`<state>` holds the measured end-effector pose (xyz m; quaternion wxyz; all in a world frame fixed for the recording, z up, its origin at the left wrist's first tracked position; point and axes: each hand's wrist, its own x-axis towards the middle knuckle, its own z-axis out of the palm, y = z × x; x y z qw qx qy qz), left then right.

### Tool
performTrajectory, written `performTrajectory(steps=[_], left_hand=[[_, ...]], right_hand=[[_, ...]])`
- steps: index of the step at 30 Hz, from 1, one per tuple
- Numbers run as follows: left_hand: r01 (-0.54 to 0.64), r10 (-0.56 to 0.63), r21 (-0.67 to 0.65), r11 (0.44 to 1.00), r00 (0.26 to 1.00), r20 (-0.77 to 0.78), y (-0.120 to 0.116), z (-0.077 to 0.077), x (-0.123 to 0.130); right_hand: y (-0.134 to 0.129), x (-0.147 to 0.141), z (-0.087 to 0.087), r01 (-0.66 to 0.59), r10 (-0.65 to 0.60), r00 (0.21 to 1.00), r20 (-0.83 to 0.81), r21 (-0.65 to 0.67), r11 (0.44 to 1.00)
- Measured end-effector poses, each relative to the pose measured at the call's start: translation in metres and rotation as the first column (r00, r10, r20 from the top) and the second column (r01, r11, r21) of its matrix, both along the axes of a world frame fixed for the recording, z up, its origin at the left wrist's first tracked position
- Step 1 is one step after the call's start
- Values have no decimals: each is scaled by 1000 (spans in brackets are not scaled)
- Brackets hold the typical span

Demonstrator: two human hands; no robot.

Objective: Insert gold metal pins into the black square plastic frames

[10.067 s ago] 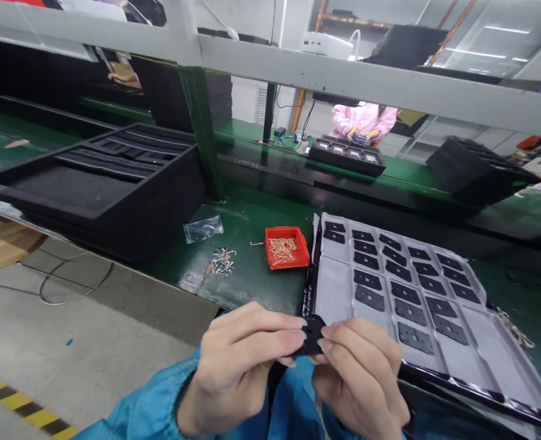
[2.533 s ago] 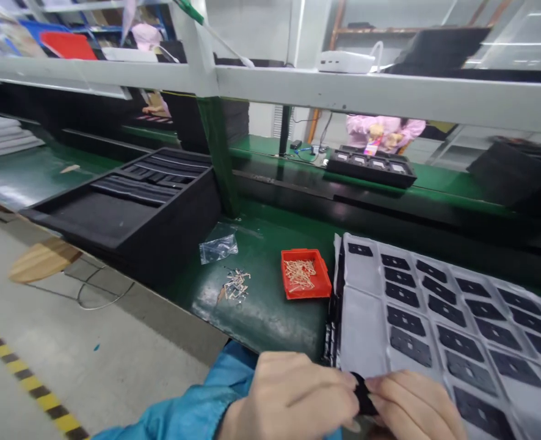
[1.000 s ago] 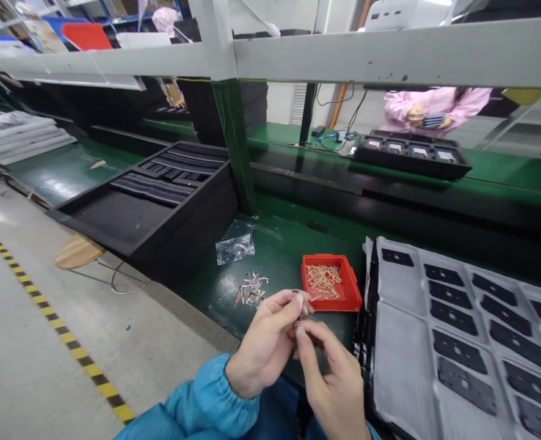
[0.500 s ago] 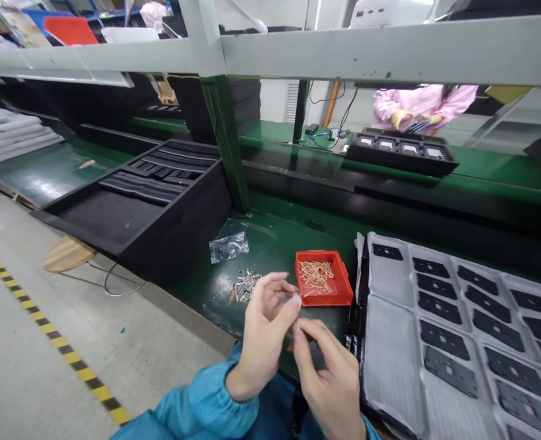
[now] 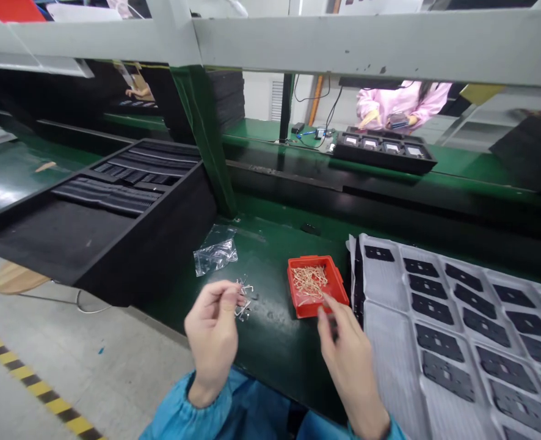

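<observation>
My left hand [image 5: 213,333] is curled, thumb against the fingers, beside a loose pile of small white and dark strips [image 5: 244,305] on the green bench. Whatever its fingertips hold, if anything, is hidden. On the right, my right hand [image 5: 350,354] has thumb and forefinger apart, with the fingertips over the near rim of a red plastic tray [image 5: 335,296]. Inside that tray lie many thin, pale beige strips [image 5: 309,281]. No object shows between the right fingers.
A clear plastic bag [image 5: 215,256] lies behind the pile. To the left stands a large black box [image 5: 160,244] with ribbed inserts; to the right, a white tray [image 5: 389,342] with several flat black parts [image 5: 439,342]. Beyond the partition, a co-worker in pink [image 5: 403,107] handles something dark.
My hands have parted: the left moved left to the pile, and the right moved right to the red tray's near edge. The camera view has shifted somewhat to the right.
</observation>
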<state>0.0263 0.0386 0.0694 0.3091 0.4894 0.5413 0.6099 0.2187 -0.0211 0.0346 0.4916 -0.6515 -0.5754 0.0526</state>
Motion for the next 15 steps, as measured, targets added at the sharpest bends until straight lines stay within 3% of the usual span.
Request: performTrajectory(steps=[2,4,6,9,11,13,15], left_hand=[[189,-192,-48,981,979,-70,-4,1,10],[363,-369,-71,929,924,-100,-14,-2,23],[477,-483,-79,875,870,-98,-24,-7,32],[608,-621,-127,784,770,-148,-21,-8,46],[687,-700,-197,700,604,-381,2,-3,70],[699,-656,-292,652,329,-679,37,6,115],[693,-594,-289,661,246,-766,77,15,174]], right_hand=[[5,0,-7,-112,50,959,-280,-211,971],[4,-7,-6,-234,85,848,-524,-226,945],[-3,-14,0,-227,72,789,-611,-181,957],[-16,-10,9,-65,-56,808,-587,-184,981],[-26,4,13,89,-197,790,-581,-208,974],[-37,21,17,263,-326,733,-597,-192,945],[-49,35,21,368,-350,685,-639,-112,923]])
